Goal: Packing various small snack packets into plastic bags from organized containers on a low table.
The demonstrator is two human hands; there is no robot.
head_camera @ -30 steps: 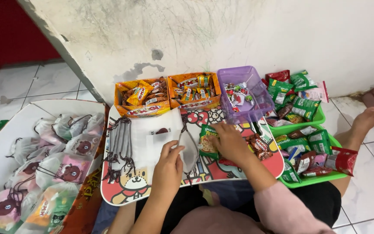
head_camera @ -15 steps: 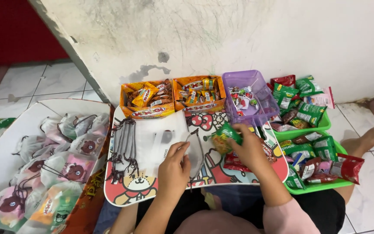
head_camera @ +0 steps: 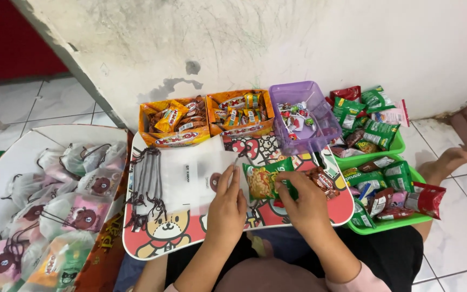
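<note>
1. Your left hand (head_camera: 225, 208) lies on the worktop (head_camera: 163, 238) with fingers stretched forward and close together, pressing down on the white drawstring pouch (head_camera: 201, 173); whether it pinches the cloth cannot be told.
2. Your right hand (head_camera: 305, 203) pinches the green snack packet (head_camera: 263, 179) by its right edge between thumb and fingers; the packet sits just beside the left fingertips, low over the worktop, at the pouch's right edge.
3. A heap of dark red sweets (head_camera: 322, 180) lies on the worktop just right of your right hand.
4. At the worktop's far edge stand two orange cartons (head_camera: 177, 139) of wrapped snacks and a purple basket (head_camera: 320, 124) of sweets, all against the wall.
5. Two green trays (head_camera: 393, 221) of mixed packets sit to the right, on the floor; a cardboard tray (head_camera: 6, 157) of filled pouches lies to the left.
</note>
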